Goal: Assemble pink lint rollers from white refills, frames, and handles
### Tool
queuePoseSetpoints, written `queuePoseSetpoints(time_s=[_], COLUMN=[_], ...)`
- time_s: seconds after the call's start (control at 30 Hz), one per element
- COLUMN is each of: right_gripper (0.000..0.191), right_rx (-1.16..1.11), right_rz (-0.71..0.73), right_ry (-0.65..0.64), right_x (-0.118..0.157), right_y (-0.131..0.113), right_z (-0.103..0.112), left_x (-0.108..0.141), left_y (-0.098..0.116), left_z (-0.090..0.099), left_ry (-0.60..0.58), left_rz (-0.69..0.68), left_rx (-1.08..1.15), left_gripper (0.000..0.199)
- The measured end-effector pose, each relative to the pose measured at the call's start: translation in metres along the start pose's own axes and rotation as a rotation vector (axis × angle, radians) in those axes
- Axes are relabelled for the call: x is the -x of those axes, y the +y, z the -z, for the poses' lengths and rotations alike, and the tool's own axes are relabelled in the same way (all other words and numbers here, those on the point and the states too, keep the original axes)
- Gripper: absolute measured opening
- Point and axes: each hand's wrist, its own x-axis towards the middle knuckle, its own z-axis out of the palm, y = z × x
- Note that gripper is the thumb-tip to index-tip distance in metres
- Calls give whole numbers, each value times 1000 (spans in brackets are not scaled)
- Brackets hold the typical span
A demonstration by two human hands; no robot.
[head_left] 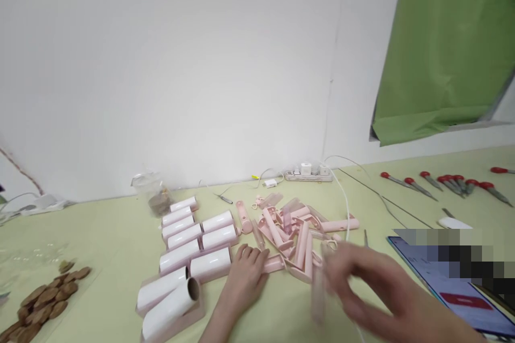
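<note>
My left hand (246, 274) rests on the table between the white rolls and the pink pile, its fingers closed at the pile's edge; what they hold, if anything, is hidden. In my right hand (362, 284), blurred by motion, a clear pinkish plastic piece (317, 292) hangs from the pinched fingertips. Pink plastic parts (301, 241) lie in a loose heap beyond both hands. White rolls (209, 263) in pale pink holders stand in rows to the left; the nearest roll (167, 313) lies tilted with its brown core showing.
Brown oval pieces (46, 297) lie at the lower left. A plastic bag (155, 193) and a power strip (308, 176) sit by the wall. A white cable (345, 198) runs past the heap. Red-handled tools (418, 187) and a phone (438, 278) are on the right.
</note>
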Motion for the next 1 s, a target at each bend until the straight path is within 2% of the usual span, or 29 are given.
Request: queuePoseSetpoints(time_s=[0.1,0.2,0.27,0.33,0.4,0.47,0.53,0.63,0.73,0.8,0.9,1.0], right_gripper=[17,26,30,29,19,22,23,19,22,22,24,40], right_rx=[266,438,455,497,581,665,706,672,538,375,105,-38], right_rz=[-9,80,116,144,177,206,222,248,267,222,84,-8], right_ry=[-94,-249,-324,-361,-355,-307,-248,-189,-177,-221,-318,-336], right_x=[-35,-45,-43,-41,-41,-42,-42,-36,-28,-22,-17,-16], right_y=[28,57,69,77,83,88,92,89,78,66,49,44], right_z=[-16,-44,-61,-73,-81,-86,-88,-84,-79,-79,-83,-89], left_x=[0,10,28,57,92,127,155,182,192,191,182,160], left_y=[8,8,-1,-14,-31,-47,-59,-68,-63,-54,-31,-6], left_z=[5,21,36,51,60,59,51,34,22,19,22,31], left_ry=[5,80,176,283,391,438,461,446,413,411,444,435], left_rz=[18,32,69,164,295,392,478,501,500,539,636,672], left_rx=[86,126,99,5,-131,-235,-263,-195,-85,11,201,440], left_gripper=[39,45,44,38,38,36,38,42,43,41,36,34])
